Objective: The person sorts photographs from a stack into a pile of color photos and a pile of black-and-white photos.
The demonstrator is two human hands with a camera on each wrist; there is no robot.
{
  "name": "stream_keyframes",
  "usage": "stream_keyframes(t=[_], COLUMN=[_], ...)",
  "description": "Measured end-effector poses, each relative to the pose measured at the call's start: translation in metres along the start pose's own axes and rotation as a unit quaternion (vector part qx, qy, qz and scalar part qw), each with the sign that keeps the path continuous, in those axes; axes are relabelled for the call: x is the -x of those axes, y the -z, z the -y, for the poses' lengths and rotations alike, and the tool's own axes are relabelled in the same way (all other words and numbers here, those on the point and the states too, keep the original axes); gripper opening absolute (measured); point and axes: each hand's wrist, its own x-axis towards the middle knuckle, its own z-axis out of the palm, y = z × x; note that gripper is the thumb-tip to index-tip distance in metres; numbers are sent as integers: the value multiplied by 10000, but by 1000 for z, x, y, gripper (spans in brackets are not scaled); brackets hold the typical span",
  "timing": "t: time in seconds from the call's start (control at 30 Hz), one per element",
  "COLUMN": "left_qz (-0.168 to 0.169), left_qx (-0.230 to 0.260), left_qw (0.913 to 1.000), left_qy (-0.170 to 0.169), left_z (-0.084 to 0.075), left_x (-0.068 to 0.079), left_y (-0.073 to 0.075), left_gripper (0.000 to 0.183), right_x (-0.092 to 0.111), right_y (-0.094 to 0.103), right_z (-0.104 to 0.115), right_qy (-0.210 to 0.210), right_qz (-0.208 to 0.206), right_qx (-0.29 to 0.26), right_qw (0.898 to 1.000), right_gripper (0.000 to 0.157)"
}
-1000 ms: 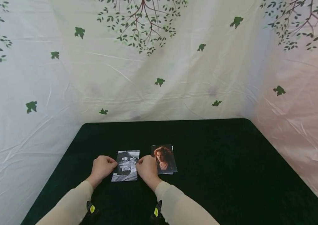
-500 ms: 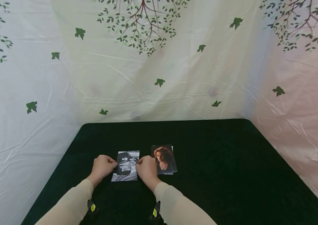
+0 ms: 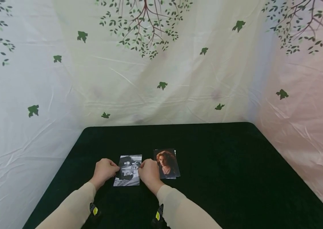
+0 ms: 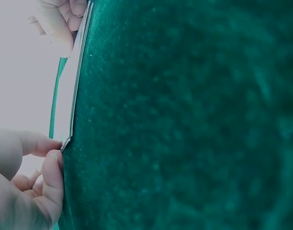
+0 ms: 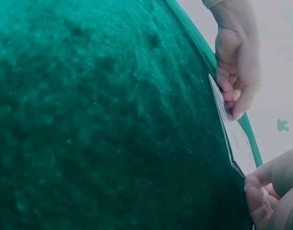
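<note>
A black-and-white photo print (image 3: 128, 171) lies between my two hands in the head view. My left hand (image 3: 104, 171) pinches its left edge between thumb and forefinger. At the opposite edge, my right hand (image 3: 149, 173) pinches the print the same way. Seen edge-on in the left wrist view, the print (image 4: 75, 91) has more than one thin layer, slightly apart at one end. The right wrist view also shows layered edges on the print (image 5: 227, 127). Beside my right hand lies a colour portrait photo (image 3: 167, 163), its lower left part hidden behind that hand.
Under the portrait, the white edges of at least one more print stick out. Dark green velvety cloth covers the table (image 3: 221, 178). Pale fabric walls (image 3: 155, 101) with printed leaves and branches stand around its back and sides.
The head view has tilted up very slightly, so everything sits a little lower in it. Both hands keep their hold on the black-and-white print, and the portrait stays put.
</note>
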Motion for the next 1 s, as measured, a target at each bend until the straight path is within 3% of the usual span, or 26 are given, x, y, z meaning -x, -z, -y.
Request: stream_keyframes(t=[0.17, 0.3, 0.47, 0.67, 0.8, 0.9, 1.0], left_qz=[-5, -75, -207, 252, 571, 572, 321], left_qx=[309, 546, 723, 635, 382, 174, -176], left_qw=[9995, 9984, 9969, 9940, 9888, 9856, 9844], left_qy=[111, 116, -248, -858, -1324, -1582, -1720], left_z=[6, 8, -9, -48, -69, -84, -96], left_x=[0, 2, 14, 33, 38, 38, 35], left_y=[-1, 0, -6, -38, -65, -84, -98], left_gripper=[14, 19, 21, 15, 16, 22, 27], right_x=[1, -1, -7, -11, -9, -8, -9], right_y=[12, 39, 80, 113, 122, 123, 121], right_z=[0, -7, -40, -89, -105, -107, -106], right_qy=[92, 143, -75, -443, -563, -602, -580], right_qz=[6, -59, -173, -150, 73, 157, 231], right_qx=[-156, -445, -357, 301, 468, 493, 504], right_qw=[9998, 9989, 9992, 9985, 9973, 9968, 9968], right_gripper=[8, 8, 12, 22, 30, 36, 42])
